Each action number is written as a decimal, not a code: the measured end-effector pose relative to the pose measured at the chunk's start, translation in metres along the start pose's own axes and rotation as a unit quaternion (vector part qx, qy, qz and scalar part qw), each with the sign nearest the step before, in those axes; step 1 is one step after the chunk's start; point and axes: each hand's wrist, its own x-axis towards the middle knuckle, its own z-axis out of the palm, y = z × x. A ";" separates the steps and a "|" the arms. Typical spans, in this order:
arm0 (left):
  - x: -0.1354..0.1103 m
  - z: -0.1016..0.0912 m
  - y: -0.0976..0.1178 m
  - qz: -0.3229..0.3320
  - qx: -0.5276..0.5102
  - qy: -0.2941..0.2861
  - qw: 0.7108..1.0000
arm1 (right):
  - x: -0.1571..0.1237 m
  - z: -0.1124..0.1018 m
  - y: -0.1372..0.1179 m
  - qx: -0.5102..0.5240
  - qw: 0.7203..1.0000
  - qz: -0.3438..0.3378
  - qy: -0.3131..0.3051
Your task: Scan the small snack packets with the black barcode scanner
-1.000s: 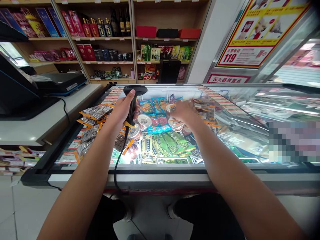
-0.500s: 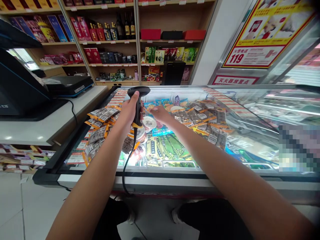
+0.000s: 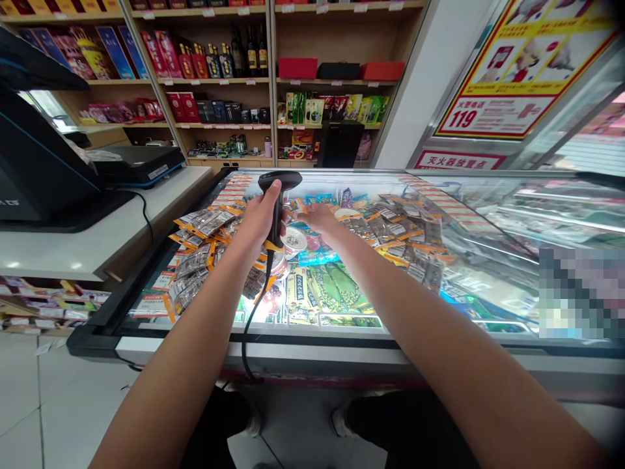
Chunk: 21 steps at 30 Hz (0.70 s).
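Above the freezer (image 3: 312, 339), past its near rim, left hand (image 3: 256, 225) fingers wrap the scanner (image 3: 280, 182). Right hand (image 3: 319, 218) sits just beside it over packets (image 3: 385, 228), seemingly touching; cannot tell its fingers' state.

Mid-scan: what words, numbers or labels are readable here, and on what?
"119": red-and-yellow poster, upper right.
"灭火器放置点": red sign below it.
Unreadable, too small or blurred: freezer packets, shelf price tags, bottle labels.
Nothing legible on the scanner in the left hand.
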 end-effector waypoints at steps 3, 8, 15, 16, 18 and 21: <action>0.001 0.001 -0.001 -0.004 0.000 -0.006 1.000 | -0.009 -0.023 0.004 0.087 0.995 0.032 0.025; 0.000 0.004 -0.007 0.006 0.019 -0.068 0.997 | -0.023 -0.068 0.017 0.123 0.985 -0.040 0.111; -0.013 0.012 -0.014 -0.005 0.107 -0.230 0.967 | -0.022 -0.093 0.028 0.213 0.961 -0.041 0.171; -0.015 0.013 -0.015 -0.009 0.110 -0.247 0.963 | -0.021 -0.093 0.027 0.226 0.957 -0.041 0.175; -0.017 0.015 -0.017 -0.014 0.117 -0.271 0.955 | -0.021 -0.094 0.027 0.243 0.952 -0.039 0.183; -0.019 0.016 -0.019 -0.017 0.119 -0.292 0.949 | -0.023 -0.095 0.026 0.238 0.952 -0.043 0.190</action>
